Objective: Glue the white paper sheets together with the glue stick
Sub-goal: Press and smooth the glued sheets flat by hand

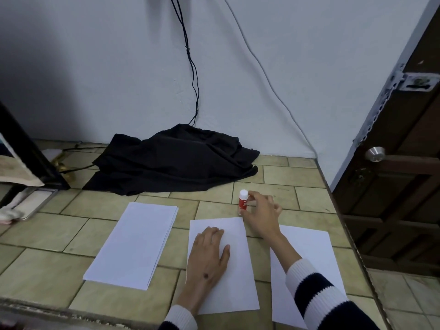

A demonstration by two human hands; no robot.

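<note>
Glue stick (243, 202) upright on tiled floor (59, 236), red body, white cap on, just beyond far right corner of middle sheet (234, 279). Right hand (260, 216) curled loosely around glue stick from the right, thumb and forefinger touching its side, other fingers spread and free; firm grip or mere touch, cannot tell. Left hand (208, 254) flat and open on middle sheet, palm down, fingers together, holding nothing. Stack of white paper (134, 244) left of middle sheet, apart from it, edges slightly fanned. Single sheet (309, 248) right of middle sheet, partly under right forearm in striped sleeve (316, 296). Black cloth (173, 160) heaped against wall, well beyond middle sheet, cables (192, 75) running down into it. Brown door (402, 177) with round knob far right of middle sheet.
</note>
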